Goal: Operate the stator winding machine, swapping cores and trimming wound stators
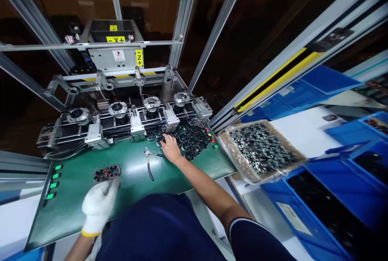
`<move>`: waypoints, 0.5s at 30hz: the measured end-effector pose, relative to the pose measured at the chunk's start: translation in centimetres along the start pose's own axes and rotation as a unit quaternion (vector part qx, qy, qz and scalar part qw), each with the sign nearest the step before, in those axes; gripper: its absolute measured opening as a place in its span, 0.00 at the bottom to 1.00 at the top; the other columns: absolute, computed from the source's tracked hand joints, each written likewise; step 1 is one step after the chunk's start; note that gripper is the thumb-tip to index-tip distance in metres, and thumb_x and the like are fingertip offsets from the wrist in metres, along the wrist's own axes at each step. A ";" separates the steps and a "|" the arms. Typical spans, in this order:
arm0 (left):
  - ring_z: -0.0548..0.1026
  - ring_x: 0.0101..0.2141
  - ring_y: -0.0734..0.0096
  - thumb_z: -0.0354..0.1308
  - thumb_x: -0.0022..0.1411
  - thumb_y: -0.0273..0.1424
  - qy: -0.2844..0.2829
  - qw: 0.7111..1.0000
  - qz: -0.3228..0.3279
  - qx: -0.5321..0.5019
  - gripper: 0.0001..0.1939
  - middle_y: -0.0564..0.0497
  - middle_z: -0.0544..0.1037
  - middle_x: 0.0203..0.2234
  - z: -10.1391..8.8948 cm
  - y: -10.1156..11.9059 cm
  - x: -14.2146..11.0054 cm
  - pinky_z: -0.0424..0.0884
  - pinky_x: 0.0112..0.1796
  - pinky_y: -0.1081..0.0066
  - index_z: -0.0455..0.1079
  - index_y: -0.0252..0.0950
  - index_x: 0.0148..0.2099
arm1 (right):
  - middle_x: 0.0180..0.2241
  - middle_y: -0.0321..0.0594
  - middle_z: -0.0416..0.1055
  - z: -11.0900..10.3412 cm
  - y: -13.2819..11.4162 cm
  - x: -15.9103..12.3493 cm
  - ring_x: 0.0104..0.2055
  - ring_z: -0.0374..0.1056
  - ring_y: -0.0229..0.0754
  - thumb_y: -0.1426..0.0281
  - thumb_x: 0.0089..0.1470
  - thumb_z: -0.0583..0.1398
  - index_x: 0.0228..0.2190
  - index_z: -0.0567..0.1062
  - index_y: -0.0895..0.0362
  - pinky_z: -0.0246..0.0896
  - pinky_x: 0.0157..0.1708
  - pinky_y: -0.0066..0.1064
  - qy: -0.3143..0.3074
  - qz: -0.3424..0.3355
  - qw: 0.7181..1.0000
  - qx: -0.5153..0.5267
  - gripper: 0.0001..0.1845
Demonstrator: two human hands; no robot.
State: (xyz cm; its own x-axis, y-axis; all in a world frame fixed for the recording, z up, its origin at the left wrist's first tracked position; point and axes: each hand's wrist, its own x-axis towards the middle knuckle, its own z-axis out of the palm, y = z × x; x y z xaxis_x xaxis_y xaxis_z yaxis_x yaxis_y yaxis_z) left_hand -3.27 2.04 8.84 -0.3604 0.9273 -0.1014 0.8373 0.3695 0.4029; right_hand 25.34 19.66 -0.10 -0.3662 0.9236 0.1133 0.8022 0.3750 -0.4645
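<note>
My left hand (pixel 100 201), in a white knitted glove with a yellow cuff, is low over the green work surface. Its curled fingers are at the near edge of a wound stator (pixel 114 171) with reddish copper coils. A second wound stator (pixel 100 175) lies beside it on the left. My bare right hand (pixel 171 148) reaches to the left end of a heap of black stator cores (pixel 194 139). Its bent fingers close on a stator core (pixel 159 141) there; the fingertips are partly hidden. Cutting pliers (pixel 148 154) lie with handles spread, left of my right hand.
Behind the green bench top (pixel 72 208) stands a winding machine with several round metal fixtures (pixel 118 108) and a row of clamps (pixel 137 125). At right, a plastic-lined carton (pixel 224 144) holds stacked cores. Blue bins (pixel 291 196) and a yellow-edged frame post (pixel 279 79) flank it.
</note>
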 end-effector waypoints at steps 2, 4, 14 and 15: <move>0.71 0.25 0.70 0.48 0.65 0.54 -0.030 0.999 0.025 -0.020 0.30 0.51 0.73 0.18 0.6 0.2 -0.2 0.63 0.29 0.71 0.68 0.39 0.21 | 0.62 0.61 0.66 0.3 -0.4 0.1 0.65 0.60 0.60 0.81 0.57 0.63 0.36 0.83 0.62 0.55 0.64 0.62 0.008 0.005 1.000 0.011 0.08; 0.77 0.29 0.65 0.48 0.64 0.55 -0.052 0.997 0.030 -0.046 0.29 0.50 0.78 0.22 1.3 -0.8 -0.3 0.69 0.33 0.69 0.72 0.40 0.23 | 0.62 0.58 0.67 0.1 -1.0 -0.2 0.65 0.61 0.60 0.80 0.55 0.65 0.32 0.83 0.60 0.56 0.64 0.62 0.022 0.007 0.999 0.028 0.06; 0.65 0.64 0.31 0.42 0.70 0.51 0.236 0.971 0.001 0.036 0.37 0.28 0.72 0.59 5.9 -10.0 -0.9 0.68 0.58 0.36 0.60 0.28 0.69 | 0.60 0.48 0.72 -10.2 -3.2 6.8 0.60 0.70 0.47 0.69 0.60 0.66 0.38 0.83 0.57 0.69 0.58 0.39 0.099 -0.106 0.947 0.285 0.06; 0.63 0.65 0.30 0.42 0.70 0.50 0.233 0.972 -0.004 0.040 0.37 0.29 0.71 0.60 6.6 -10.8 -1.3 0.68 0.58 0.35 0.56 0.30 0.71 | 0.59 0.49 0.72 -11.4 -2.9 8.8 0.59 0.71 0.47 0.69 0.59 0.66 0.38 0.83 0.58 0.70 0.56 0.39 0.102 -0.108 0.953 0.263 0.06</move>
State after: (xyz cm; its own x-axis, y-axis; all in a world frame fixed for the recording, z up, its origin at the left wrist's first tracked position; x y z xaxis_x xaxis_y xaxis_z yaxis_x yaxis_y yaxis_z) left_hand -9.14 -2.81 -1.39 -0.4985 0.8030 0.3267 0.8563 0.3974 0.3299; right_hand 25.21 27.59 12.25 -0.3538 0.8454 0.4001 0.3505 0.5165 -0.7813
